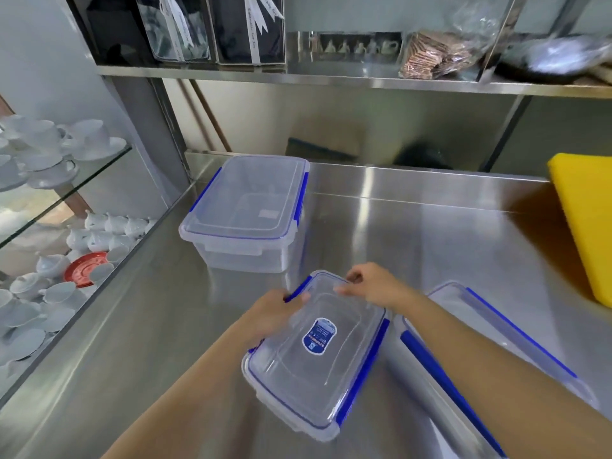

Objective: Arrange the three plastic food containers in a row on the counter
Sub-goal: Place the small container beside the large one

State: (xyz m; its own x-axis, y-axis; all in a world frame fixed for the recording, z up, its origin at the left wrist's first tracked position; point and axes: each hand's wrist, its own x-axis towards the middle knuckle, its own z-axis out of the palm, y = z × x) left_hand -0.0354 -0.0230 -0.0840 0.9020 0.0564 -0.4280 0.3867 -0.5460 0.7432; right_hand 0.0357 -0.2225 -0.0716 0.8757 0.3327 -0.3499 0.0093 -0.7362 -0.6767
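Three clear plastic containers with blue clips are on the steel counter (414, 233). The largest container (245, 207) stands at the back left, lid on. A smaller container with a blue label (318, 356) sits near the front, turned at an angle. My left hand (275, 314) grips its left edge by a blue clip. My right hand (374, 286) holds its far rim with the fingertips. A third container (516, 352) lies to the right, partly hidden under my right forearm and cut off by the frame's lower edge.
A yellow board (586, 223) leans at the counter's right edge. Left of the counter a glass cabinet (66, 207) holds several white cups and teapots. Above, a steel shelf (331, 74) carries dark boxes and bagged items.
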